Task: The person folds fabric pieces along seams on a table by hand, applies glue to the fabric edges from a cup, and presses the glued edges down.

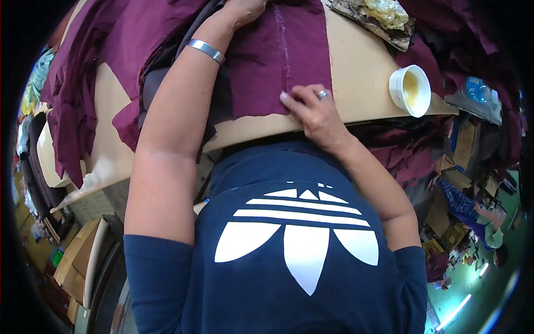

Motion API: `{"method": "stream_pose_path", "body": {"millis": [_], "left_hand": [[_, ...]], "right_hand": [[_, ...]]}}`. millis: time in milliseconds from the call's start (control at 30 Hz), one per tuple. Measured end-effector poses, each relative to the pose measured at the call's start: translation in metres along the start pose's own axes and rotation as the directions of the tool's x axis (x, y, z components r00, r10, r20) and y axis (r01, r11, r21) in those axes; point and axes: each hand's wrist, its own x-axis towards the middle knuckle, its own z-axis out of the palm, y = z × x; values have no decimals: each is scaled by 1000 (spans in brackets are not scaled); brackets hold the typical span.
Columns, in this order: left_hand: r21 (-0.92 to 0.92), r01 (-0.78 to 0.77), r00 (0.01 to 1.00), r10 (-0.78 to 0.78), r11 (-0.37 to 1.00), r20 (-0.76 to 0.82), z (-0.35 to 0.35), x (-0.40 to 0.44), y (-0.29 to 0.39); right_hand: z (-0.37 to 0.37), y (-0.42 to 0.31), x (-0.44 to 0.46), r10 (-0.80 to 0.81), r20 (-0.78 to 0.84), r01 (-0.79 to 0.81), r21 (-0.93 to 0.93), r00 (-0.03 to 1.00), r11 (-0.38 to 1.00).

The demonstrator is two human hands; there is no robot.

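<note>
A maroon cloth panel (308,50) lies on the tan table (356,61), with a pale whitish line running down it. My right hand (314,111), a ring on one finger, is at the panel's near edge. Its fingers are bent together at the low end of the line; what they hold, if anything, is too small to make out. My left hand (247,8) reaches to the far part of the cloth at the top edge of the view, its fingers mostly cut off. Dark cloth (219,92) lies beneath my left forearm.
A white bowl of yellowish paste (410,91) stands at the table's right side. Behind it is a dark, stained piece with a crumpled yellowish lump (386,12). More maroon cloth (119,33) drapes over the left side. A clear plastic bottle (481,92) lies at the right.
</note>
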Motion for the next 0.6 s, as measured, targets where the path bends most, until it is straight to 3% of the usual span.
{"method": "stream_pose_path", "body": {"millis": [133,233,333,367,433,567,600], "left_hand": [[42,20,1000,-20,999,-6,0,0,0],[6,31,999,-31,1000,-22,17,-2,-16],[4,45,999,-45,999,17,13,-2,-13],[2,31,999,-31,1000,18,14,-1,-15],[-2,-6,1000,6,1000,25,18,4,-18],[7,-38,996,39,999,-82,8,-7,-6],[18,-37,999,37,999,-15,5,-9,-2]], "right_hand": [[1,-6,-17,-93,26,95,-80,995,992],[-5,-1,-16,-22,28,17,162,999,987],[-25,17,-5,209,-116,-180,221,971,959],[-30,26,1,204,-204,-183,120,957,976],[-22,28,6,379,-266,-398,-21,886,917],[-8,20,12,474,-180,-488,-40,862,872],[-4,21,12,488,-195,-496,9,851,868]]}}
